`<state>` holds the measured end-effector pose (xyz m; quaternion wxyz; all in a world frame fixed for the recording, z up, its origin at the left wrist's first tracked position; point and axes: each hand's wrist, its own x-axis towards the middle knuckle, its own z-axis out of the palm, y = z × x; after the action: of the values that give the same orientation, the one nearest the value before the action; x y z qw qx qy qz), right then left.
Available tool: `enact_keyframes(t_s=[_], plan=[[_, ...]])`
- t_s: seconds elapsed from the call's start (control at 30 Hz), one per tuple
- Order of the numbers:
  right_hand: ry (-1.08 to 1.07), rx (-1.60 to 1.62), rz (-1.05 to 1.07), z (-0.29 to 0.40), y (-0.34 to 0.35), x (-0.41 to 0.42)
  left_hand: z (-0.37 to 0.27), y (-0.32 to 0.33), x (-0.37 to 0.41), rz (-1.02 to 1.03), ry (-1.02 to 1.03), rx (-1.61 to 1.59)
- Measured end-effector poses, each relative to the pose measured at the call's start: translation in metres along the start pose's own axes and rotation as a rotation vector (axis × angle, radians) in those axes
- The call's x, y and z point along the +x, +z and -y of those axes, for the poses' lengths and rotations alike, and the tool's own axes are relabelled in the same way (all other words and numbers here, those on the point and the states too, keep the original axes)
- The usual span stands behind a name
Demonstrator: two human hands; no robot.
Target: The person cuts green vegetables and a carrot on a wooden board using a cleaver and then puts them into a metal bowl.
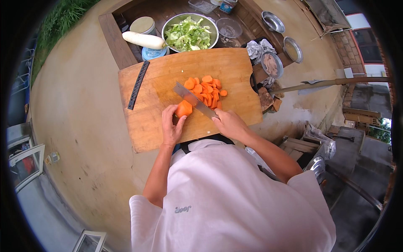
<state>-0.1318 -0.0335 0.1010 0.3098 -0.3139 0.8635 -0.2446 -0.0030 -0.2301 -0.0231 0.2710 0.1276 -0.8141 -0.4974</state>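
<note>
On a wooden cutting board (151, 132), my left hand (171, 124) grips a thick carrot piece (184, 109) between thumb and fingers. My right hand (229, 123) is closed around the handle of a cleaver (198, 102), most of the handle being hidden in the palm. The blade slants across the board just right of the carrot piece, its tip pointing away from me to the left. Beyond and to the right of the blade lies a loose heap of cut carrot slices (209, 89). A black perforated strip (138, 85) rests near the board's left edge.
Past the board's far edge stand a metal bowl of chopped leafy greens (189, 33), a white radish (143, 40) and a lidded tub (154, 53). At the right are a bowl of raw meat (271, 64), a bowl of liquid (292, 49) and a long pole (330, 83).
</note>
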Motion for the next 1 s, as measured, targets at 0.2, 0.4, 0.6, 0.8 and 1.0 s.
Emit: enact_keyframes(t_s=[0.2, 0.4, 0.6, 0.8, 1.0], plan=[[-0.009, -0.109, 0.096, 0.003, -0.006, -0.011, 0.01, 0.0, -0.007, 0.002, -0.002, 0.017], [-0.062, -0.118, 0.003, 0.003, 0.04, 0.044, 0.007, -0.001, -0.005, 0.021, 0.02, 0.047], [-0.105, 0.075, -0.189, -0.01, 0.063, 0.077, -0.001, 0.001, -0.003, -0.024, -0.028, -0.013], [-0.031, 0.086, -0.059, -0.002, 0.012, 0.03, 0.001, -0.005, -0.02, -0.102, -0.105, 0.082], [-0.121, -0.116, 0.072, 0.027, -0.009, -0.002, -0.004, 0.001, -0.017, -0.238, -0.177, -0.041]])
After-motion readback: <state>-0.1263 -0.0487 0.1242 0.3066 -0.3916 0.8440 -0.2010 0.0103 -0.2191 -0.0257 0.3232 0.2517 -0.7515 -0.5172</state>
